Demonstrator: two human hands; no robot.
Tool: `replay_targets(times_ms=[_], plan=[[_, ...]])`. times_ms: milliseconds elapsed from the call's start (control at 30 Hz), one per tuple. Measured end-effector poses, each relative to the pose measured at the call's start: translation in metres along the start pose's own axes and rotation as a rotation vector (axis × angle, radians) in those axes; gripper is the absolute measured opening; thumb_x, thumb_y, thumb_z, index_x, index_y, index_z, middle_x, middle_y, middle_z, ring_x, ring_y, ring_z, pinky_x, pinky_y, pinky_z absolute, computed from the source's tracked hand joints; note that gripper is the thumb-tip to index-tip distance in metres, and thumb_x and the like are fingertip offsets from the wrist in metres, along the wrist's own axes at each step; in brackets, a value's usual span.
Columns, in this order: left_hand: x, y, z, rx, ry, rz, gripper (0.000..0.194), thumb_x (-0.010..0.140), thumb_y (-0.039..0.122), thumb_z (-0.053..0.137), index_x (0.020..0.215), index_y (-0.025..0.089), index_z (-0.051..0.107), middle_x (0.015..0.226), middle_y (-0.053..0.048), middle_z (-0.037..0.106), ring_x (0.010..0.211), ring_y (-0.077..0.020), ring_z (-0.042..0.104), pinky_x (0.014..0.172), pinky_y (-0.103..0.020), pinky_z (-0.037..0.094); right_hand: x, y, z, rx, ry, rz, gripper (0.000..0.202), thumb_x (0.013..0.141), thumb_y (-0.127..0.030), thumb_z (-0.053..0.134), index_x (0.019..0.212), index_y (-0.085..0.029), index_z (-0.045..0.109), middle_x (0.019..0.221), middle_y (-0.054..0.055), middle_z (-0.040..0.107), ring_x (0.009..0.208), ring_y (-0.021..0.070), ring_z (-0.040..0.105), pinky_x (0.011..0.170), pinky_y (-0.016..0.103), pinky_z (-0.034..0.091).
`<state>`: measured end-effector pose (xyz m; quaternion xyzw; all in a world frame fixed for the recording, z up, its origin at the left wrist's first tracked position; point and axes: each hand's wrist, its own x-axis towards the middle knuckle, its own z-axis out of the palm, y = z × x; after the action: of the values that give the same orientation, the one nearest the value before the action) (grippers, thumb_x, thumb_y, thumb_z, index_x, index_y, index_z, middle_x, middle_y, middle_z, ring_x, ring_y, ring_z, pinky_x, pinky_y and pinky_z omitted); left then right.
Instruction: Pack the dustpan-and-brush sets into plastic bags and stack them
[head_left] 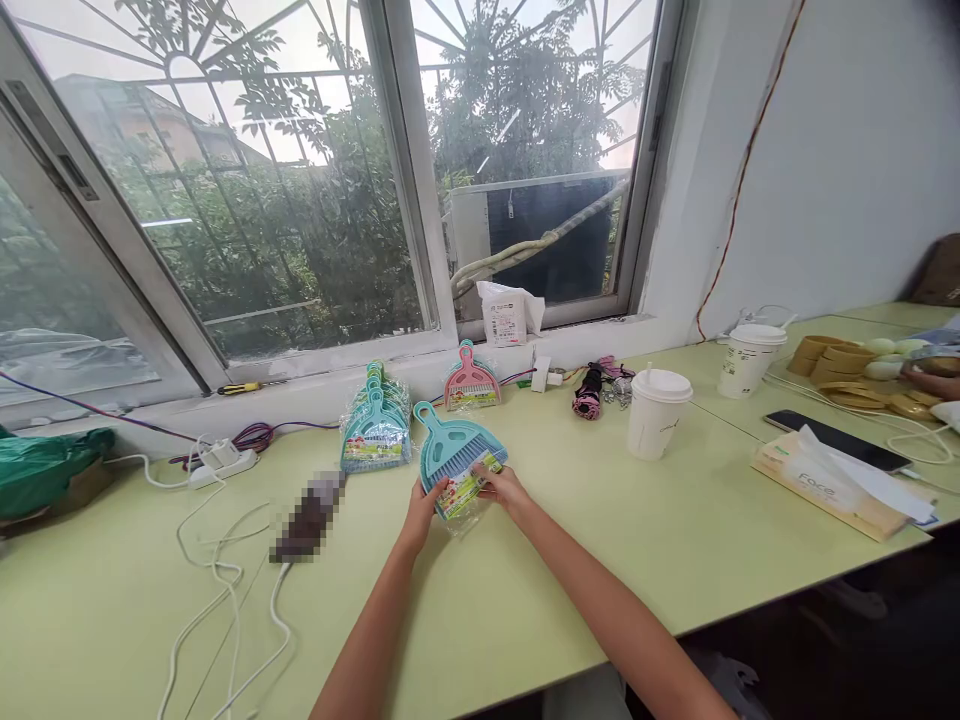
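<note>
1. Teal dustpan-and-brush set [457,455] in clear wrapping, flat on the pale green table [600,560], just in front of the forearms; handle pointing away toward the window.
2. Left hand [424,508] at the near left edge of the wrapping, grip closed on the plastic and label end.
3. Right hand [504,487] at the near right edge, fingers [486,492] pinched onto the same packet; both hands touching it.
4. Left of the hands: dark blurred object [309,516] lying on the table, identity not readable, with a white cable [225,590] looping beside it.
5. Just behind and left of the held set: stack of teal sets [375,425] in wrapping, apart from the held one.
6. Behind the held set: pink dustpan set [471,383] against the window ledge.
7. Right of centre: white lidded cup [657,412] standing upright; second lidded cup [748,359] further back right.
8. Near right edge: tissue box [832,490] with a dark phone [836,438] just behind it.
9. Far left: white power strip [222,461] near the ledge; green bag [45,465] at the table's left end.
10. On the sill: white wipes packet [506,314], and a yellow-handled screwdriver [238,387] further left.
11. Far right edge: another person's hand [934,383] beside tan tape rolls [832,358].
</note>
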<state>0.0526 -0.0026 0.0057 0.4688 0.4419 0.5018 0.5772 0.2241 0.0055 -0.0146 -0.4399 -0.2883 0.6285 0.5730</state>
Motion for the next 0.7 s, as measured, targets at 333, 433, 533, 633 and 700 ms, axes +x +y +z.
replay_targets(times_ms=[333, 433, 533, 633, 700], plan=[[0.006, -0.007, -0.004, -0.046, 0.044, 0.044, 0.047, 0.059, 0.041, 0.077, 0.096, 0.017, 0.061, 0.090, -0.008, 0.069, 0.078, -0.0219, 0.065, 0.069, -0.031, 0.050, -0.003, -0.003, 0.001, 0.003, -0.031, 0.033, 0.030, 0.065, -0.030, 0.078, 0.085, -0.014, 0.062, 0.081, 0.008, 0.071, 0.064, 0.0160, 0.067, 0.055, 0.028, 0.059], [0.009, -0.008, -0.006, -0.083, 0.076, 0.014, 0.046, 0.057, 0.039, 0.077, 0.094, 0.016, 0.061, 0.082, -0.006, 0.069, 0.072, -0.0205, 0.065, 0.067, -0.031, 0.050, -0.004, -0.011, -0.005, 0.012, -0.184, 0.073, 0.031, 0.062, -0.026, 0.080, 0.084, -0.014, 0.063, 0.083, 0.008, 0.072, 0.068, 0.0171, 0.069, 0.061, 0.029, 0.060], [0.009, -0.007, -0.006, -0.096, 0.083, -0.013, 0.049, 0.056, 0.038, 0.078, 0.095, 0.016, 0.060, 0.081, -0.006, 0.069, 0.071, -0.0209, 0.065, 0.066, -0.031, 0.050, -0.003, -0.012, -0.008, -0.005, -0.257, 0.066, 0.031, 0.059, -0.023, 0.081, 0.084, -0.013, 0.065, 0.084, 0.008, 0.072, 0.069, 0.0166, 0.069, 0.064, 0.028, 0.059], [0.008, -0.007, -0.006, -0.079, 0.047, -0.008, 0.053, 0.056, 0.039, 0.079, 0.100, 0.016, 0.060, 0.088, -0.008, 0.069, 0.076, -0.0220, 0.066, 0.068, -0.031, 0.051, -0.001, -0.006, -0.007, 0.000, -0.180, 0.001, 0.027, 0.059, -0.021, 0.080, 0.081, -0.013, 0.066, 0.081, 0.007, 0.073, 0.069, 0.0163, 0.069, 0.067, 0.026, 0.058], [0.007, -0.007, -0.006, -0.067, 0.027, -0.008, 0.054, 0.058, 0.040, 0.078, 0.102, 0.017, 0.060, 0.092, -0.009, 0.069, 0.080, -0.0226, 0.066, 0.069, -0.031, 0.051, 0.000, -0.001, -0.004, 0.028, -0.139, -0.043, 0.026, 0.059, -0.021, 0.079, 0.080, -0.013, 0.067, 0.082, 0.007, 0.073, 0.073, 0.0174, 0.070, 0.070, 0.027, 0.058]])
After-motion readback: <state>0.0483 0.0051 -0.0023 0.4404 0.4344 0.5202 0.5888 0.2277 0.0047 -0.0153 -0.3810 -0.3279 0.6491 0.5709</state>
